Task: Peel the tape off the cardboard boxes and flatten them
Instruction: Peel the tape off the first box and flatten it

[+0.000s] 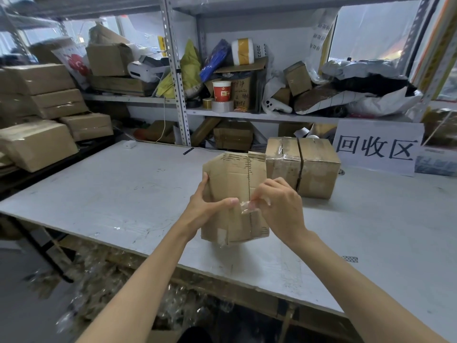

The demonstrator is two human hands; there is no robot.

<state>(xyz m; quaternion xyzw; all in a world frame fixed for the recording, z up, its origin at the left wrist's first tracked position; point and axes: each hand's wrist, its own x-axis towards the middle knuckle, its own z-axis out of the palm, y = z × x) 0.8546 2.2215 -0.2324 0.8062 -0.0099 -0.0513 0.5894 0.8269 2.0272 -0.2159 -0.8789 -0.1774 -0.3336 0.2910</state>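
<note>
Holding a small cardboard box (232, 174) over the desk (111, 189) at frame centre, the left hand (207, 206) grips its side while the right hand (279, 206) pinches a clear tape strip (245, 207) on its front. Torn patches near its top suggest some tape is off, but it is not yet flattened. A second box (314, 167), just behind to the right, looks fully taped. How far the clear strip runs is hard to make out.

A cardboard box (235, 184) is held above the table (111, 184), with a taped box (304, 164) behind to its right.
</note>
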